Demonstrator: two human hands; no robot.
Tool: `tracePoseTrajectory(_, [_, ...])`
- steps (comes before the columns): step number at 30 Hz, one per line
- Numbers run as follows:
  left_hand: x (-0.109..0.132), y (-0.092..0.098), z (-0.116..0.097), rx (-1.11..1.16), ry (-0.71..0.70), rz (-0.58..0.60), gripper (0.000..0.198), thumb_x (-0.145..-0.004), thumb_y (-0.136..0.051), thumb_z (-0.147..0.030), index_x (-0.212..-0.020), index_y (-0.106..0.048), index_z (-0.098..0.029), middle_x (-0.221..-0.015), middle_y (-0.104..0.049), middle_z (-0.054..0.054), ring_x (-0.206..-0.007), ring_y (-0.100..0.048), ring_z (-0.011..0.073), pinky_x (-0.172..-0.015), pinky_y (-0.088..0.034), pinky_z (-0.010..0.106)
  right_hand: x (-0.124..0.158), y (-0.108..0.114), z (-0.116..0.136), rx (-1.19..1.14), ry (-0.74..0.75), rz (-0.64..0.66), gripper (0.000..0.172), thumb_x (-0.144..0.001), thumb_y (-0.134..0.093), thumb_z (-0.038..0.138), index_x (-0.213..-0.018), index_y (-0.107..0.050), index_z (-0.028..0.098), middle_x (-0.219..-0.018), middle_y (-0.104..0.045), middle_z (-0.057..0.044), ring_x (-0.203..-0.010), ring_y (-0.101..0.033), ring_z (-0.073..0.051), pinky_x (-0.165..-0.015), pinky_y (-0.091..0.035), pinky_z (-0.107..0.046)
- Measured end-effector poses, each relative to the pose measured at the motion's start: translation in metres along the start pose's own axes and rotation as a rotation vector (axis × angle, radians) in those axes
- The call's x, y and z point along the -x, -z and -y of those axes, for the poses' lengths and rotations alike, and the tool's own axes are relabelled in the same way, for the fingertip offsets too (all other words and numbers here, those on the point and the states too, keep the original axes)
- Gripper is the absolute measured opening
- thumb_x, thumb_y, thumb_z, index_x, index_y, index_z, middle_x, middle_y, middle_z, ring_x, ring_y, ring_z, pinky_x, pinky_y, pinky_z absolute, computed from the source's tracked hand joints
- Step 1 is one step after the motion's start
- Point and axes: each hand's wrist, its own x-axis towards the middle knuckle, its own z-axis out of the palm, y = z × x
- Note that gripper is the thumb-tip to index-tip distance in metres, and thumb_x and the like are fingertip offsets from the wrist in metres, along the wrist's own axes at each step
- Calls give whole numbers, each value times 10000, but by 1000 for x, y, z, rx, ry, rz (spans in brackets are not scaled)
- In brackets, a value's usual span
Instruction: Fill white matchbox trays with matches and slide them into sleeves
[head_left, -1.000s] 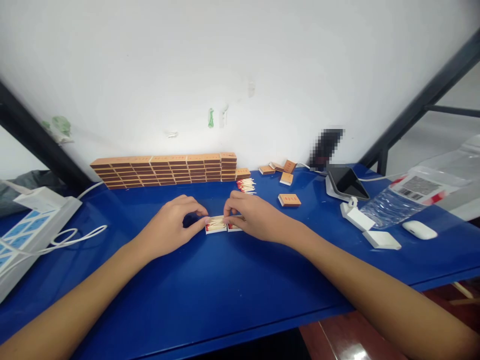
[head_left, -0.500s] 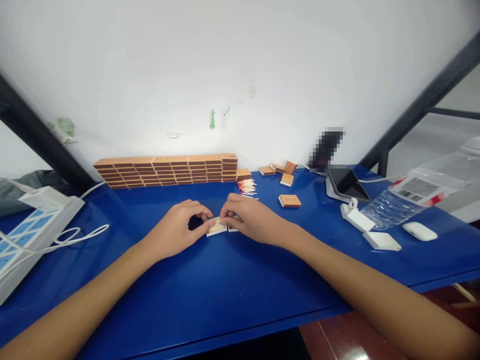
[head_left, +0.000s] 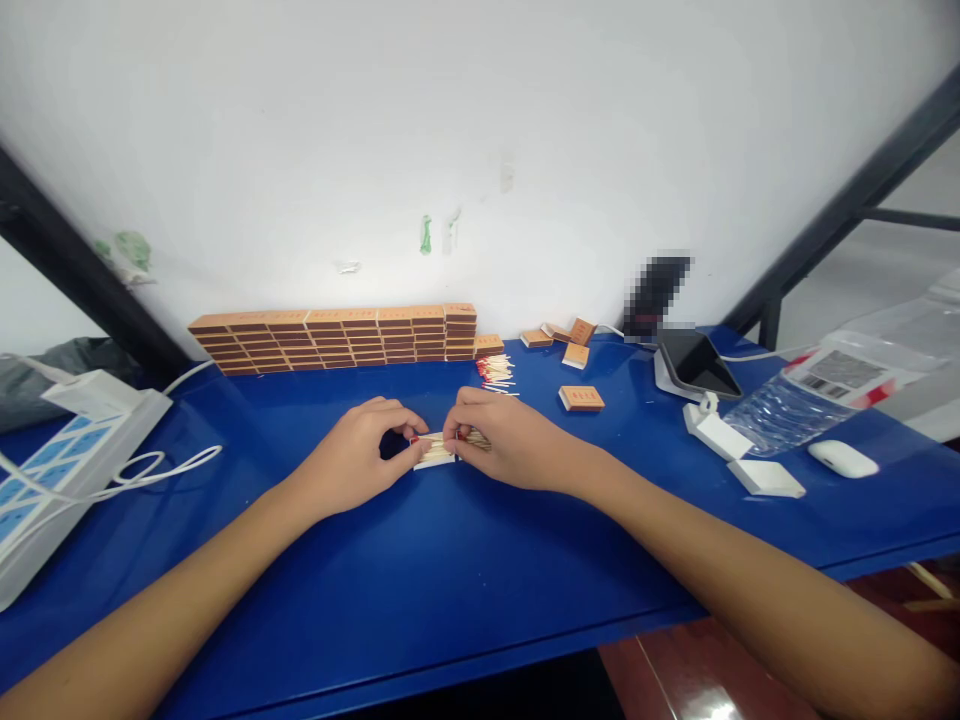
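Note:
A small white matchbox tray [head_left: 435, 462] filled with pale matchsticks lies on the blue table in front of me. My left hand [head_left: 369, 445] is closed at its left end, thumb and fingertips pinching the tray there. Around the right end curls my right hand [head_left: 504, 437], its thumb and fingers pinched together. Red heads and pale sticks of several matches [head_left: 475, 438] show between those fingers; how firmly they are gripped is partly hidden. Behind my right hand, a loose heap of red-headed matches [head_left: 496, 372] is spread on the table.
A long stacked wall of matchboxes [head_left: 337, 340] stands against the back wall. Loose matchboxes [head_left: 581, 398] lie right of the matches. Farther right are a black-screened device [head_left: 697, 362], a clear plastic bag [head_left: 795, 400] and a white earbud case [head_left: 844, 459]. A power strip [head_left: 82, 460] with cables occupies the left.
My right fingers have shifted slightly, and match heads and sticks now show between them. The white tray edge seen under that hand is now out of sight. My left hand stays at the tray.

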Motion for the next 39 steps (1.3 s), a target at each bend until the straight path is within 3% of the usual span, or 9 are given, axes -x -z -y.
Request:
tracePoseTrajectory(7, [1,0,-1,16,-10,32,224,-1008,-614,-431,-1009,-762,-263,-975,-744,35,-950,-654,230,-849,-515,382,-1,-1,1,59,-36,-11,71,-1002,-629,176,-944,-669,176,-983,-609,-35,-765,-547,-135,-689,-395,-285])
tracePoseTrajectory(16, [0,-2,-2,20,23,33,229,-1014,-588,-387,-964,-767,-252,-899,-722,31,-897,-638,221,-815,-498,378,-1,-2,4,58,-45,95,97,-1046,-616,200,-965,-658,167,-1022,-616,-38,-787,-573,-134,-727,-417,-282])
tracePoseTrajectory(23, [0,-1,-5,29,23,37,270,-1026,-569,-407,-912,-755,-248,-871,-715,23,-861,-632,214,-828,-490,387,-1,-4,6,33,-13,12,99,-1043,-611,222,-980,-671,175,-1000,-607,-35,-752,-542,-127,-705,-408,-278])
tracePoseTrajectory(28, [2,-1,-5,23,25,26,237,-1012,-601,-424,-973,-761,-254,-900,-720,27,-888,-638,220,-825,-499,387,1,-2,3,44,-2,33,84,-1026,-627,193,-976,-694,182,-989,-583,-27,-725,-524,-117,-686,-401,-273])
tracePoseTrajectory(35, [3,-4,-3,6,1,32,214,-995,-617,-413,-1021,-759,-254,-931,-717,41,-916,-641,232,-821,-512,389,-1,7,-4,30,-19,-20,58,-983,-686,228,-944,-709,192,-978,-625,-33,-762,-557,-134,-698,-407,-279])
tracePoseTrajectory(39, [3,-3,-4,4,21,49,256,-1017,-589,-441,-1084,-760,-263,-973,-721,46,-941,-643,234,-837,-521,397,-4,33,-40,137,-98,-220,113,-983,-643,226,-912,-719,181,-908,-665,-51,-842,-587,-181,-764,-416,-305])
